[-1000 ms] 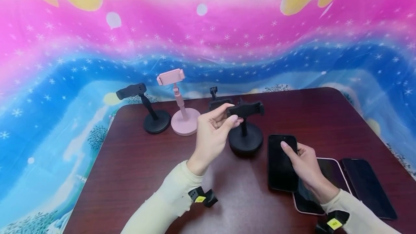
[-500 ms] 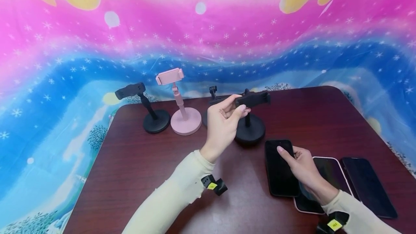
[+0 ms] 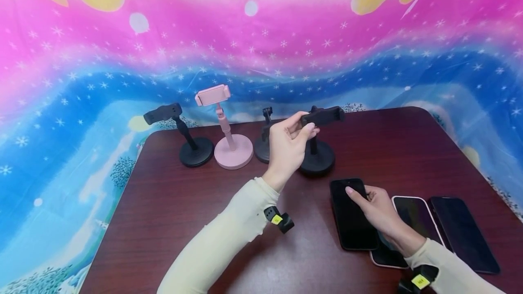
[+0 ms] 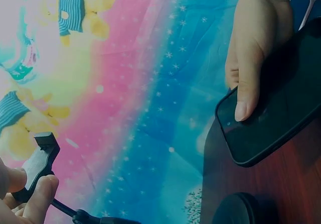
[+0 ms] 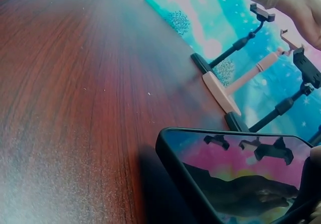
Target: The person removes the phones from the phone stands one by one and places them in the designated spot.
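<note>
My left hand (image 3: 288, 149) pinches the left end of the clamp (image 3: 324, 116) on a black phone stand, thumb in front and fingers behind. The stand's round base (image 3: 318, 160) sits on the table below. In the left wrist view the clamp (image 4: 40, 166) shows its upturned end and the thin arm behind it. My right hand (image 3: 377, 208) grips a black smartphone (image 3: 351, 221), its thumb lying on the dark screen near the top. That phone is held over a white-edged one. The right wrist view shows the held smartphone (image 5: 235, 179) with stands mirrored in its screen.
Farther left stand a black phone stand (image 3: 196, 152), a pink phone stand (image 3: 233, 153) and another black stand (image 3: 262, 149) partly behind my left hand. A white-edged phone (image 3: 414, 212) and a dark phone (image 3: 466, 235) lie at the table's right. A patterned cloth (image 3: 261, 49) hangs behind.
My left hand has moved away from me and to the right, with the clamp rising and the stand's base shifting back. The phone in my right hand has come slightly nearer and left.
</note>
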Demonstrator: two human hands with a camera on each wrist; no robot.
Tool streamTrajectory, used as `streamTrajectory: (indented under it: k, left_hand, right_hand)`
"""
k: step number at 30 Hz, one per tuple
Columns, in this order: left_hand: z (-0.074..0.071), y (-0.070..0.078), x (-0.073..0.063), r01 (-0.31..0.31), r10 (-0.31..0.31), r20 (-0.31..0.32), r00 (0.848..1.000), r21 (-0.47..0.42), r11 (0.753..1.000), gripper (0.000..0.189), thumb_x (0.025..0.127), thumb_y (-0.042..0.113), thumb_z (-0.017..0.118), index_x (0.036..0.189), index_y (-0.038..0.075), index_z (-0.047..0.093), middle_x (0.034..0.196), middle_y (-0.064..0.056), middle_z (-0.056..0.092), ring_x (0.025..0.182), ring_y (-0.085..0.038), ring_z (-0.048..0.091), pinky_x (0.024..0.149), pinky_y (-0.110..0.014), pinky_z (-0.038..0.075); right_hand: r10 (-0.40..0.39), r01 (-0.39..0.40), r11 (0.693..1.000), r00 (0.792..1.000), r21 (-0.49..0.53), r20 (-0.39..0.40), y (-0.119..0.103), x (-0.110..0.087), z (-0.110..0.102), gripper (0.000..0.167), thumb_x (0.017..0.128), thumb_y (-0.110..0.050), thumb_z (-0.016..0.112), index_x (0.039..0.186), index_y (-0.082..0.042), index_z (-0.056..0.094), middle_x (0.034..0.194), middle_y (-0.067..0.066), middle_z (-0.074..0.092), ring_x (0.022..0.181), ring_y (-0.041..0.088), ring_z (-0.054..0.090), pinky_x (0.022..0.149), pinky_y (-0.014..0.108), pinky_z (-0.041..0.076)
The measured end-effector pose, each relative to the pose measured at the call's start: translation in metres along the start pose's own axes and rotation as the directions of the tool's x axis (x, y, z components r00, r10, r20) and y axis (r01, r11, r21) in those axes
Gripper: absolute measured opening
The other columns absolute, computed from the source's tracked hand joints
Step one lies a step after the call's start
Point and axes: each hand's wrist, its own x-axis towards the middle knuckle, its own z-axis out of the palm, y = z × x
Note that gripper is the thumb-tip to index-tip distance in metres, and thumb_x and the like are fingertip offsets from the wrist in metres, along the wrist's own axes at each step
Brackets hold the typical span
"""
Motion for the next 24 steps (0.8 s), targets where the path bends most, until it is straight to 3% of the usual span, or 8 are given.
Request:
streamTrajectory:
  k: [11, 24]
  left_hand:
    - [0.006, -0.005, 0.012, 0.029, -0.028, -0.038, 0.999, 0.023, 0.999, 0.032, 0.095, 0.000, 0.066, 0.127, -0.004, 0.066, 0.116, -0.023, 0.073, 0.098, -0.034, 0.076, 0.087, -0.029, 0.062]
    - [0.008, -0.013, 0.025, 0.054, -0.051, -0.106, 0.993, 0.029, 0.998, 0.028, 0.095, -0.003, 0.066, 0.123, -0.003, 0.069, 0.117, -0.024, 0.073, 0.097, -0.036, 0.075, 0.084, -0.026, 0.063]
  right_hand:
    - [0.000, 0.002, 1.000, 0.999, -0.023, 0.053, 0.005, 0.002, -0.003, 0.045, 0.105, -0.037, 0.054, 0.107, 0.006, 0.070, 0.079, 0.003, 0.078, 0.068, 0.005, 0.070, 0.063, 0.024, 0.058]
    - [-0.044, 0.049, 0.997, 0.995, -0.056, 0.090, 0.006, 0.001, -0.008, 0.042, 0.106, -0.032, 0.054, 0.107, 0.006, 0.071, 0.084, 0.009, 0.077, 0.071, 0.007, 0.071, 0.064, 0.025, 0.059]
